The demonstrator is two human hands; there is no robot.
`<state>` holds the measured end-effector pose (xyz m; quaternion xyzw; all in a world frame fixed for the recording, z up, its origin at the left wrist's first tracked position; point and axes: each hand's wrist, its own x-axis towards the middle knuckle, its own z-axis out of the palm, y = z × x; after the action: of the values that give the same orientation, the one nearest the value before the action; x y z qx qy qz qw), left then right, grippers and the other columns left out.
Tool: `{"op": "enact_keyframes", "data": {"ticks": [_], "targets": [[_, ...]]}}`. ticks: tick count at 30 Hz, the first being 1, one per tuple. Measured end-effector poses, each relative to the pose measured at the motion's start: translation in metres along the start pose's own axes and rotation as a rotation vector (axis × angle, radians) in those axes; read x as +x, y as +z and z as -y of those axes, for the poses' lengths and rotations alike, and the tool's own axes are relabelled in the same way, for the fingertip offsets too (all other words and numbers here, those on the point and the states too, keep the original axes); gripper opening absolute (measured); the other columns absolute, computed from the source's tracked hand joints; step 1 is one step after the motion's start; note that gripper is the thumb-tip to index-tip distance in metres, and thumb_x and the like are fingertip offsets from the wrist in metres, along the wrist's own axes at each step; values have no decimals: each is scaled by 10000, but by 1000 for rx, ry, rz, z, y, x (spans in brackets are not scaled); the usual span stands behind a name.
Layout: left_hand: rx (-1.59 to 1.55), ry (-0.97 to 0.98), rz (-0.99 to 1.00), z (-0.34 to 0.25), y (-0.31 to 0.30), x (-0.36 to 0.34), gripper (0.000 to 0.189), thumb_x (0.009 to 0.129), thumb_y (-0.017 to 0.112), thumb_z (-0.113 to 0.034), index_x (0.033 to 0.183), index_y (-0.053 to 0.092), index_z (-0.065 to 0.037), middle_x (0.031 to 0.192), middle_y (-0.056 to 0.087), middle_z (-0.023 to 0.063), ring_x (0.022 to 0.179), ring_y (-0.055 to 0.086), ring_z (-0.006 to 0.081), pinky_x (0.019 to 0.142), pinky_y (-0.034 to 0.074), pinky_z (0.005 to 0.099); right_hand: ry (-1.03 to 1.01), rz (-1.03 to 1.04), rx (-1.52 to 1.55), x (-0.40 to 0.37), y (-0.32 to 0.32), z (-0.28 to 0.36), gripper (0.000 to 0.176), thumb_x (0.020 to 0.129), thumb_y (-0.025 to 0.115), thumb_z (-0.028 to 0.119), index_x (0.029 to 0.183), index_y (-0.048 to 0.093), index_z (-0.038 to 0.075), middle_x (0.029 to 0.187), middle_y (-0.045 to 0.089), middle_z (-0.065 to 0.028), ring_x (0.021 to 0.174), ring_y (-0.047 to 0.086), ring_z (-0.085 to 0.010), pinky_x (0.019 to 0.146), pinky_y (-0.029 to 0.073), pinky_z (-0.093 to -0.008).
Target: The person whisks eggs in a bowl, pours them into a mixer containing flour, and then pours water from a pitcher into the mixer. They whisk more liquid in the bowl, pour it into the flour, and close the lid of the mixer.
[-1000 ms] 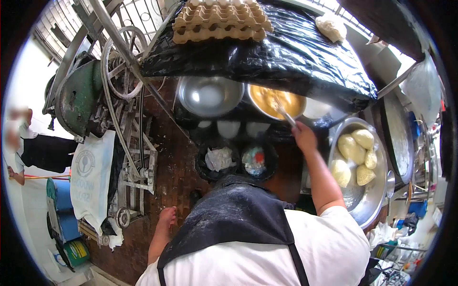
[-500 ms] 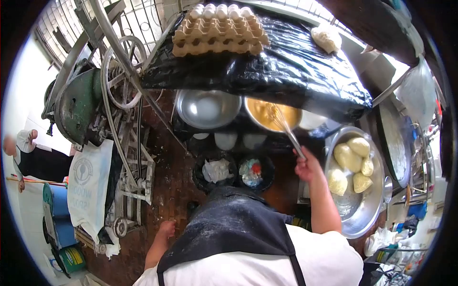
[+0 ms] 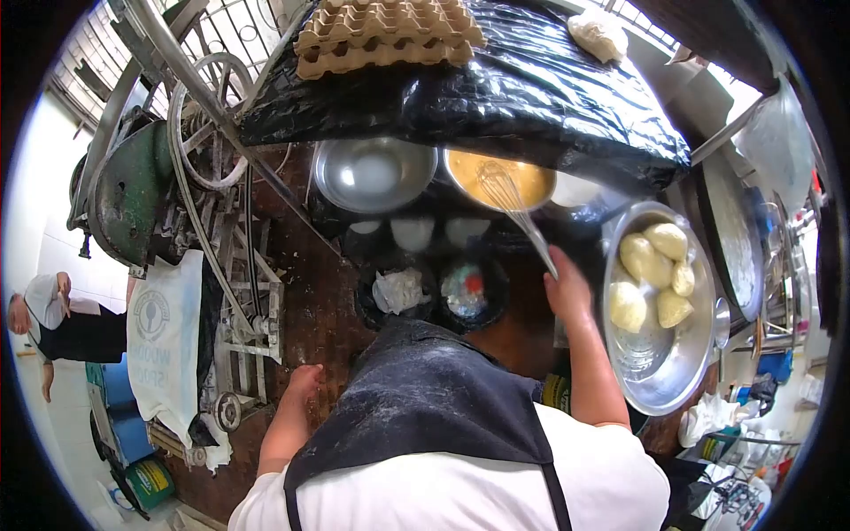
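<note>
My right hand (image 3: pixel 567 288) is wrapped around the handle of a wire whisk (image 3: pixel 521 214). The whisk's looped end rests in a yellow-orange liquid (image 3: pixel 531 181), which looks like beaten egg, inside a metal bowl (image 3: pixel 453 184). To the left of that bowl stands a second, shiny metal bowl (image 3: pixel 332 190). My left hand (image 3: pixel 307 380) hangs low beside the dark apron (image 3: pixel 416 398), with its fingers curled in and nothing seen in them.
Pale dough pieces (image 3: pixel 645 261) lie in a large metal basin (image 3: pixel 660 398) at right. Egg trays (image 3: pixel 385 53) and a wrapped lump (image 3: pixel 598 35) sit on the black-covered table (image 3: pixel 531 88). Two bins (image 3: pixel 500 296) stand below. A belt-driven machine (image 3: pixel 133 195) and another person (image 3: pixel 80 327) are at left.
The view has shifted, so the eggs on the trays are out of sight. The whisk has moved within the liquid, still in my right hand. The other person's arms have moved.
</note>
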<state>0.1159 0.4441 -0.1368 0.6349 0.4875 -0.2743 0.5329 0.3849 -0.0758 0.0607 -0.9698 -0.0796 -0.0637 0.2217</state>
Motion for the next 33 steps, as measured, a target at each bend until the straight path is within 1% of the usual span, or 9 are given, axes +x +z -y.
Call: {"op": "enact_keyframes", "data": {"ticks": [5, 8, 10, 11, 13, 22, 26, 28, 33], "targets": [[-14, -59, 24, 23, -11, 20, 321, 842, 625, -368, 1002, 619, -90, 847, 587, 28, 680, 518, 150, 556, 417, 353, 78, 88, -244, 1, -9, 19, 586, 812, 613, 115, 1360, 432, 216, 999, 586, -180, 895, 592, -390, 756, 482, -465], [29, -110, 11, 35, -15, 21, 329, 841, 624, -367, 1026, 609, -95, 861, 594, 23, 695, 521, 149, 578, 427, 349, -68, -42, -179, 3, 0, 7, 565, 830, 627, 135, 1360, 442, 199, 899, 594, -136, 733, 614, -299, 642, 503, -404], [3, -124, 15, 46, -17, 27, 341, 841, 623, -367, 1047, 605, -96, 876, 600, 24, 705, 527, 152, 591, 434, 352, 536, 289, 749, 10, 1, 11, 458, 871, 625, 212, 1307, 489, 177, 768, 568, -54, 536, 525, -162, 504, 454, -310], [-14, -139, 17, 47, -17, 24, 354, 840, 621, -367, 1067, 600, -96, 891, 605, 24, 716, 533, 156, 604, 440, 354, 532, 295, 744, 10, -1, 15, 458, 871, 625, 212, 1307, 489, 177, 768, 568, -54, 536, 525, -162, 504, 454, -310], [-2, -152, -12, 48, -15, 19, 360, 841, 621, -368, 1074, 600, -94, 900, 609, 27, 730, 538, 158, 613, 443, 356, 948, 297, 1269, 10, -5, 23, 361, 914, 578, 324, 1236, 536, 165, 656, 499, 27, 448, 392, -66, 449, 365, -235], [-42, -117, 15, 51, -20, 18, 331, 860, 602, -361, 1045, 622, -87, 894, 624, 34, 689, 527, 155, 550, 426, 346, 979, 641, 2016, 5, 3, 6, 369, 948, 474, 417, 1209, 550, 168, 565, 411, 77, 418, 361, -51, 434, 329, -228], [-60, -70, 75, 27, -21, 1, 286, 873, 586, -342, 997, 648, -91, 797, 593, 17, 599, 469, 138, 460, 366, 333, 923, 622, 1973, 0, 9, 7, 394, 934, 506, 407, 1240, 541, 161, 573, 440, 59, 412, 360, -68, 436, 346, -239], [-57, -108, 59, 13, -19, -8, 275, 872, 588, -340, 985, 644, -96, 776, 579, 14, 611, 476, 139, 479, 377, 334, 689, 278, 916, -2, 12, 23, 456, 913, 552, 392, 1287, 515, 135, 585, 476, 22, 439, 430, -105, 467, 402, -264], [23, -133, -29, 15, -18, 1, 261, 859, 602, -357, 928, 630, -107, 737, 557, 11, 653, 501, 145, 536, 411, 341, 196, 6, 186, -12, 32, 2, 469, 899, 572, 327, 1305, 497, 105, 765, 623, -93, 671, 610, -218, 608, 482, -350]]}}
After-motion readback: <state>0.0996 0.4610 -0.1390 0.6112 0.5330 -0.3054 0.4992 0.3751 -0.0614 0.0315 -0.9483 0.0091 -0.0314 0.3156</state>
